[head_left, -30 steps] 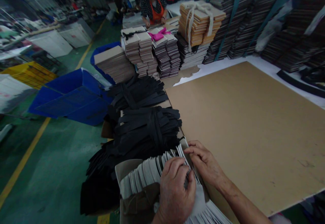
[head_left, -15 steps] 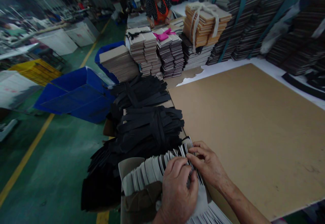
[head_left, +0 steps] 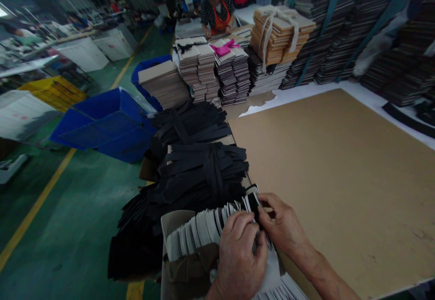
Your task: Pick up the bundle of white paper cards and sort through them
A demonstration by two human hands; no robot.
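Observation:
A long row of thin white-edged cut pieces (head_left: 200, 229) stands on edge in an open box (head_left: 168, 222), with some dark pieces among them. My left hand (head_left: 239, 257) lies over the near end of the row, its fingers and thumb curled round the pieces. At the end of the row, my right hand (head_left: 285, 225) has thumb and fingers closed on a black-faced piece (head_left: 253, 203). The fingertips of both hands almost meet there. A brown cloth-like bundle (head_left: 193, 268) lies beside the row, left of my left hand. More white-edged pieces (head_left: 282, 288) show below the hands.
Bundles of black strips (head_left: 204, 168) lie beyond the box. A wide brown board (head_left: 333, 164) covers the table to the right. Tied stacks (head_left: 234, 73) stand at the back, near a person in an orange apron (head_left: 220, 19). Blue bins (head_left: 108, 123) stand left on the floor.
The black face of the piece at my right fingertips now shows more widely, spread from the row. My left hand keeps nearly the same place. The whole view has shifted slightly.

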